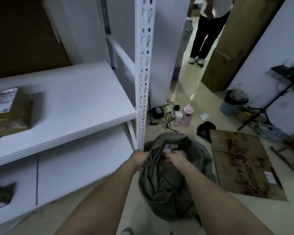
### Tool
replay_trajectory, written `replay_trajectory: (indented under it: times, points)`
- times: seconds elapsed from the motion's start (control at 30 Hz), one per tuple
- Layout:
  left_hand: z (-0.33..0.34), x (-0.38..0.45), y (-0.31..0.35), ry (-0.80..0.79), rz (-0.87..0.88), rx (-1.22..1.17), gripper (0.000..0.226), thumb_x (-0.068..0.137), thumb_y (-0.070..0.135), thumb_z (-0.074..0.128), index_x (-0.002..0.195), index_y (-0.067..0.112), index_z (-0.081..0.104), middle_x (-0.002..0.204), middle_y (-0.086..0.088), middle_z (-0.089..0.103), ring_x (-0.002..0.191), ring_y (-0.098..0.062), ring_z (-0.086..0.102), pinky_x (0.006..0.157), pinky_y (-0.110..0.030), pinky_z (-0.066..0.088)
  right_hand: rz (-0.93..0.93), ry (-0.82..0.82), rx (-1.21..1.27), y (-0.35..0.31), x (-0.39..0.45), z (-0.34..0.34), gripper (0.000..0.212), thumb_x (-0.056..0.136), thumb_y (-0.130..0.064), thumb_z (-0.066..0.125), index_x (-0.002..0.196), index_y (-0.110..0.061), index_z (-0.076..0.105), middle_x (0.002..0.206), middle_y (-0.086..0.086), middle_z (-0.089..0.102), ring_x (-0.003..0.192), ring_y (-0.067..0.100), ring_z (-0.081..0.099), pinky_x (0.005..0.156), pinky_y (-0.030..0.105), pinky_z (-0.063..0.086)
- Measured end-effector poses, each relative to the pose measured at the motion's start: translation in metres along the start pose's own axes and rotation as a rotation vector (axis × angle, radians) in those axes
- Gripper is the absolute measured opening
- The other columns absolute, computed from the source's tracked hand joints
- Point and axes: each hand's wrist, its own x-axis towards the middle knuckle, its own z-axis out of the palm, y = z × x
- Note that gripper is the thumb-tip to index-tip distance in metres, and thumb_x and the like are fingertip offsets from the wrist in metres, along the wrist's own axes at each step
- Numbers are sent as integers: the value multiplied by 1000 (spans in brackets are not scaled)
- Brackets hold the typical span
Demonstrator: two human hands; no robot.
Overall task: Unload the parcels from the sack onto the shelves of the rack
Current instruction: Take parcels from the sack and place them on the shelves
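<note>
Down on the floor beside the rack's corner post, a grey-green sack (168,184) slumps open, and both forearms reach into its mouth. The left hand (141,158) grips the sack's rim with curled fingers, holding the fabric up against the foot of the white perforated upright (143,82). The right hand (174,160) is inside the opening with its fingers curled down on a parcel (171,147) whose pale label shows just beyond the knuckles; how firm the hold is cannot be told through the blur.

To the left, the rack (66,119) has two white shelves in view. A brown cardboard parcel with a printed label (8,109) sits on the upper shelf near the left edge, and another dark parcel (0,195) lies on the lower shelf.

Right of the sack, a flattened cardboard sheet (244,163) lies on the floor. Farther off stand a pink bottle (187,114) among cables, a grey bin (232,102) and a black tripod stand (268,106). Beyond them, a person's legs in dark trousers (204,34) stand in the doorway.
</note>
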Motion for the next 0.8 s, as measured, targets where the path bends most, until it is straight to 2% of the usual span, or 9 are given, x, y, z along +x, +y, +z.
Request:
replay_trajectory:
  times: [0.13, 0.27, 0.37, 0.47, 0.53, 0.6, 0.63, 0.7, 0.8]
  points:
    - [25, 24, 6, -47, -24, 51, 23, 97, 15, 42, 74, 13, 43, 74, -7, 48, 60, -16, 45, 49, -24, 32, 29, 50, -53, 19, 19, -19, 34, 96, -16, 50, 114, 10, 62, 107, 29, 64, 99, 38, 61, 87, 41, 49]
    - [45, 60, 10, -75, -26, 98, 17, 98, 21, 42, 90, 8, 50, 88, -10, 57, 75, -22, 53, 55, -25, 33, 81, 91, -73, 37, 41, -29, 23, 97, -21, 49, 82, -8, 60, 77, 10, 56, 80, 28, 54, 70, 32, 39]
    - [63, 89, 9, -76, -41, 114, 23, 97, 15, 42, 75, 10, 47, 74, -8, 50, 60, -18, 46, 48, -22, 33, 141, 134, -47, 57, 65, -34, 29, 96, -22, 51, 67, -15, 52, 69, 7, 52, 68, 25, 50, 68, 32, 38]
    - [87, 118, 4, -108, -46, 118, 32, 96, 5, 40, 64, 10, 38, 62, -8, 38, 50, -16, 35, 32, -14, 25, 190, 118, -72, 88, 96, -34, 19, 93, -25, 52, 90, -10, 63, 93, 11, 65, 91, 31, 61, 82, 37, 51]
    - [100, 144, -4, -114, -56, 170, 35, 94, 7, 42, 60, 12, 37, 56, -8, 36, 48, -18, 36, 32, -15, 24, 221, 115, -68, 108, 121, -35, 27, 92, -27, 52, 107, -7, 64, 107, 15, 66, 99, 32, 62, 92, 44, 52]
    - [116, 173, -9, -119, -59, 205, 20, 92, 15, 47, 74, 7, 51, 66, -21, 51, 61, -30, 55, 50, -25, 44, 246, 138, -66, 122, 148, -37, 31, 93, -28, 52, 115, -8, 62, 113, 15, 65, 103, 32, 61, 94, 44, 51]
    - [126, 193, -14, -117, -49, 214, 16, 91, 19, 51, 94, 5, 57, 87, -28, 59, 82, -38, 62, 68, -35, 52, 249, 149, -70, 128, 165, -38, 33, 94, -29, 52, 118, -9, 60, 116, 14, 64, 105, 31, 60, 94, 41, 50]
    - [141, 232, -24, -110, -39, 248, 37, 92, 23, 53, 124, 6, 49, 121, -24, 57, 113, -38, 56, 92, -41, 47, 243, 166, -106, 137, 194, -40, 37, 95, -30, 51, 127, -10, 54, 124, 13, 60, 112, 30, 57, 92, 35, 46]
    - [172, 302, -48, -126, -2, 266, 48, 95, 22, 51, 139, 7, 38, 136, -15, 48, 123, -29, 49, 102, -34, 41, 211, 147, -151, 169, 267, -37, 43, 97, -28, 50, 135, -10, 44, 133, 11, 53, 117, 28, 52, 89, 30, 42]
